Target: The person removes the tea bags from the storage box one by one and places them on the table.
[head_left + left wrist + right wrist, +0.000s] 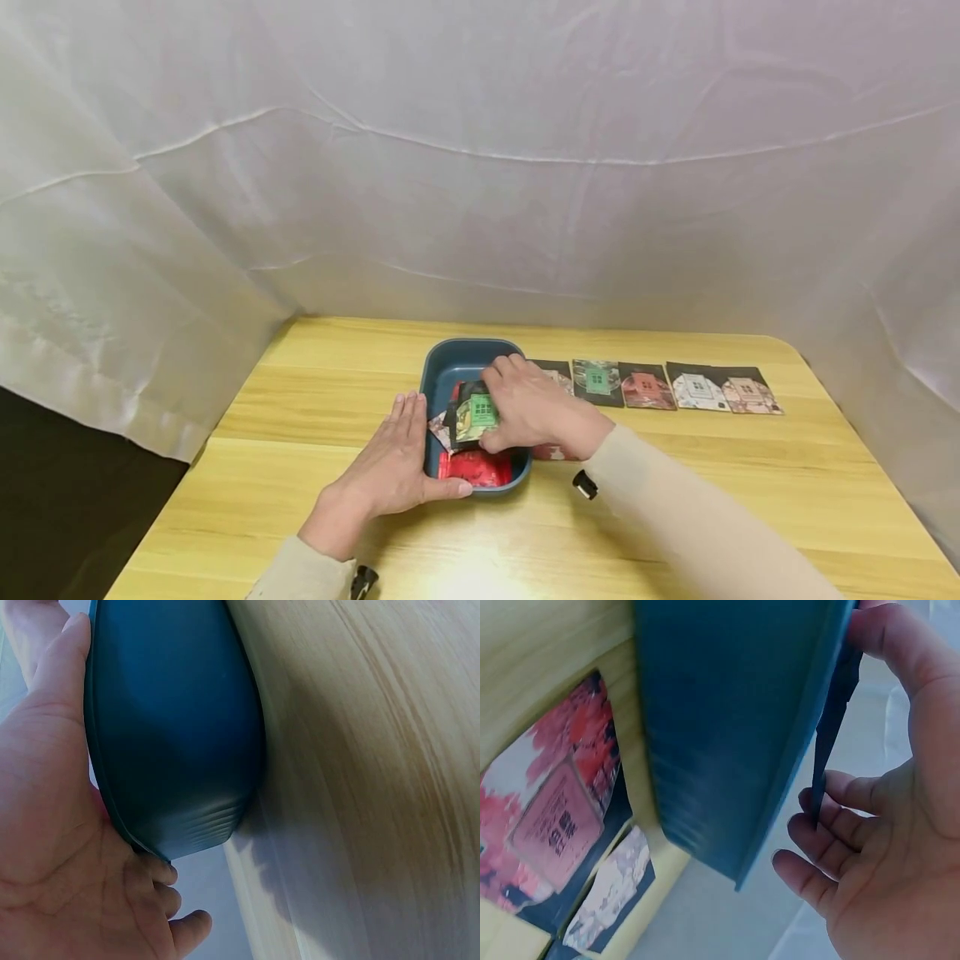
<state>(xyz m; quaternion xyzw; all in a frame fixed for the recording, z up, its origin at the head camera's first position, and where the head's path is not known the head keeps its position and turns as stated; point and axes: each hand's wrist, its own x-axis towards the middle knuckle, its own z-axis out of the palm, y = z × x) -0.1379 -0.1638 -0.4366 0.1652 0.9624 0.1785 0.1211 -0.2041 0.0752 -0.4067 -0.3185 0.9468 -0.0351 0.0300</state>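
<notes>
A dark blue plastic bin (468, 354) stands on the table with several flat sachets inside. My left hand (390, 462) rests along its left side, fingers straight and thumb lying over the near rim; the left wrist view shows the palm against the bin's outer wall (180, 712). Over the bin, my right hand (536, 404) pinches a black sachet with a green label (476, 412) between thumb and fingers. Its dark edge (829, 735) shows above the rim in the right wrist view. Beneath it lies a shiny red sachet (476, 469), with other sachets partly hidden.
To the bin's right, a row of sachets lies along the table: a green-labelled one (597, 382), a red-labelled one (647, 387) and pale floral ones (699, 388). Another pink-red sachet (555, 817) lies close beside the bin, partly under my right hand. Pale curtains (525, 208) enclose the table.
</notes>
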